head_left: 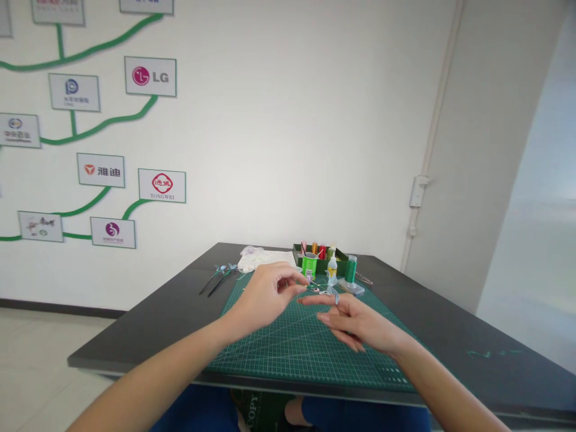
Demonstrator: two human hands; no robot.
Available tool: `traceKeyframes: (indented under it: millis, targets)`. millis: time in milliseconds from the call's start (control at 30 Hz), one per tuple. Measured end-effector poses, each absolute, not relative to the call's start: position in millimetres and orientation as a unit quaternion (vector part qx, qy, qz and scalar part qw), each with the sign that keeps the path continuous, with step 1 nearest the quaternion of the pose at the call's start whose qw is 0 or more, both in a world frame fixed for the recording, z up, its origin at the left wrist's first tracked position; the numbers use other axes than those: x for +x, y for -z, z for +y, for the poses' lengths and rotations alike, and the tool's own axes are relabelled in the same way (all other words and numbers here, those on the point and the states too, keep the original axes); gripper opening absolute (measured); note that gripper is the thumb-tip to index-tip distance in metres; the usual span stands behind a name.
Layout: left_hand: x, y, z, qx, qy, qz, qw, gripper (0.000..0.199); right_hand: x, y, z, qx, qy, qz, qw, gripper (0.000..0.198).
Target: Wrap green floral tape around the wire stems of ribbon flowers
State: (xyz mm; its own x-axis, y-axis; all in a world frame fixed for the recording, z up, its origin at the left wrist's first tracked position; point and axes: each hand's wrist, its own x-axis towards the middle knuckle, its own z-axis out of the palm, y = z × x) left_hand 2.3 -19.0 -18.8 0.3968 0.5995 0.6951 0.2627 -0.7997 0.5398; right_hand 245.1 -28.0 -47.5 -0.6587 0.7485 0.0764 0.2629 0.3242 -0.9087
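Note:
Over the cutting mat (310, 354), my left hand (270, 294) pinches the thin green end of a flower stem with pale blue petals (332, 281) between thumb and fingertips. The stem points to the right, and its petals hang above my right hand (357, 323). That hand has its index finger stretched out under the stem and the other fingers loosely bent and apart. One petal appears to overlap the index finger; whether they touch I cannot tell. Small details along the stem are too fine to make out.
Behind the hands stand a green can (309, 265), a glue bottle (332, 266), a green thread spool (351, 270) and a dark green box (342, 263) with several spools. At the left lie dark-stemmed blue flowers (221, 276) and a white cloth (267, 259). Green thread scraps (492, 353) lie right.

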Motion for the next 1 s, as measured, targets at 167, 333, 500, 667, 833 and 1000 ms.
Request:
traceKeyframes:
  millis: [167,333,500,667,833,1000]
  targets:
    - [-0.2,20.4,-14.3,0.801,-0.489,0.284,0.195,0.013,246.0,44.2,-31.4,-0.339,-0.456,-0.789,0.232,0.063]
    - [-2.5,18.9,-6.7,0.798,-0.496,0.285,0.190,0.012,247.7,46.1,-33.4,-0.322,-0.475,-0.782,0.243,0.065]
    - [-1.6,15.6,-5.6,0.808,-0.489,0.281,0.172,0.012,255.6,45.7,-32.3,-0.321,-0.479,-0.776,0.255,0.062]
    - [-0.7,9.9,-8.5,0.823,-0.485,0.270,0.117,0.015,262.7,40.6,-38.0,-0.307,-0.475,-0.792,0.229,0.058]
    - [1.1,9.0,-9.2,0.833,-0.481,0.266,0.064,0.018,259.3,21.4,-54.2,-0.305,-0.445,-0.815,0.209,0.057]
    - [-0.3,10.1,-13.1,0.840,-0.471,0.265,0.051,0.021,258.7,-14.3,-55.5,-0.297,-0.431,-0.831,0.189,0.057]
